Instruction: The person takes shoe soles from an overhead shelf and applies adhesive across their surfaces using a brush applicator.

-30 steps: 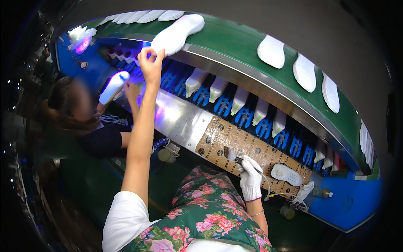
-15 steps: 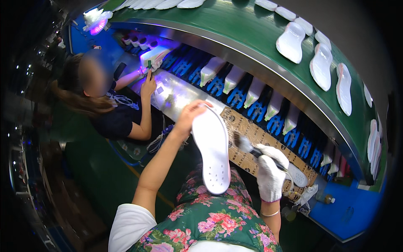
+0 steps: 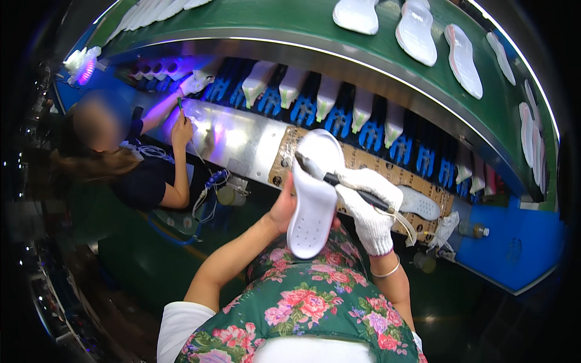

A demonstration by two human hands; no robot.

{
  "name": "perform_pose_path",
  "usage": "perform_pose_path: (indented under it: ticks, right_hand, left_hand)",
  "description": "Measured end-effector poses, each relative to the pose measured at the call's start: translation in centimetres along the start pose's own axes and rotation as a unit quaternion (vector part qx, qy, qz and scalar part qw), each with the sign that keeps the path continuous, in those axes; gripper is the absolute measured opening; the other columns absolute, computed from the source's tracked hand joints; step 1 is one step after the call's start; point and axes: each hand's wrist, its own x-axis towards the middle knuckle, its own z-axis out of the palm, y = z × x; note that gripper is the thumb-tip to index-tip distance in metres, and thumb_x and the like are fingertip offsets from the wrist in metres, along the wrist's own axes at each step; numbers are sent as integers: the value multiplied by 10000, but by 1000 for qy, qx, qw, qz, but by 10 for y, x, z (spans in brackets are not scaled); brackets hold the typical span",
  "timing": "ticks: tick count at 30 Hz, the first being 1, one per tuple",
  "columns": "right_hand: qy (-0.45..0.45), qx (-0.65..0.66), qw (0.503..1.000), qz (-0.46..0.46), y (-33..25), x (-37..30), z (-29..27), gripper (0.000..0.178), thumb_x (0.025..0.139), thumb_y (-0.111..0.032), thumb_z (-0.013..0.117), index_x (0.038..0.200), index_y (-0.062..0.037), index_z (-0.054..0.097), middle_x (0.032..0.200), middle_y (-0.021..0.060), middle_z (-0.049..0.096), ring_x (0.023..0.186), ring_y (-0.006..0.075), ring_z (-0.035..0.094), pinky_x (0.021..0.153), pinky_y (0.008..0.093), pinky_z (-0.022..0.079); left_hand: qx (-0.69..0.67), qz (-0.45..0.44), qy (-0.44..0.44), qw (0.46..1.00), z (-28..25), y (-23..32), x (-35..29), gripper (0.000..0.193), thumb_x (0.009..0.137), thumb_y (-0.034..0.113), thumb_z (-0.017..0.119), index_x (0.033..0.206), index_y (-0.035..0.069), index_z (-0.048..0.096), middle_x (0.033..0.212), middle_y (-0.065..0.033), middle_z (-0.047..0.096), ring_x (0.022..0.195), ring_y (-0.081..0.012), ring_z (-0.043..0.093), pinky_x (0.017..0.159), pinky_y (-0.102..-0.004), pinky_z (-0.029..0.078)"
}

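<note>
One white sole (image 3: 313, 204), long axis fore-and-aft, holed end (image 3: 308, 236) — nearest

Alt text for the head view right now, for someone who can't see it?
The person's bare left hand holds a white shoe sole while the gloved right hand holds a brush over or against it. More white soles lie on a green surface beyond, and a co-worker is at the left.
</note>
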Motion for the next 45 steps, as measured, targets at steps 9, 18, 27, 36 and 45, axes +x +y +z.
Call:
perform_pose_path:
  ticks: [9,18,27,36,45]
  right_hand:
    - [5,-228,913,-338,-4,34,-2,232,761,24,789,987,-10,747,935,126,743,798,207,707,727,301,557]
    - [-26,-288,883,-369,2,22,8,271,717,33,785,966,-71,757,921,108,737,805,264,702,740,349,548]
    - [-37,-291,877,-381,-4,29,10,306,717,35,781,1011,-45,750,945,108,731,835,271,697,774,350,548]
    - [-64,-216,908,-353,0,28,16,286,716,7,770,996,-49,747,1000,126,738,871,284,706,782,357,555]
    - [-85,-208,925,-306,7,17,18,292,731,14,768,1011,-69,752,925,117,739,836,272,709,746,362,552]
  left_hand:
    - [13,138,73,988,56,13,28,1092,826,906,94,1470,74,389,1199,-199,641,997,-358,693,854,-498,588]
    - [211,119,102,965,55,5,26,948,934,779,75,1562,93,259,1495,-134,438,1407,-256,413,1155,-406,388]
    - [127,145,94,977,47,23,19,1017,899,830,105,1533,58,298,1427,-165,515,1252,-292,580,1023,-443,518]
    - [135,171,71,973,44,41,18,1032,878,864,133,1568,104,247,1497,-158,452,1353,-299,487,1122,-465,422]
    - [135,212,117,961,34,55,15,1049,875,871,158,1555,81,271,1463,-164,476,1311,-301,517,1085,-473,456]
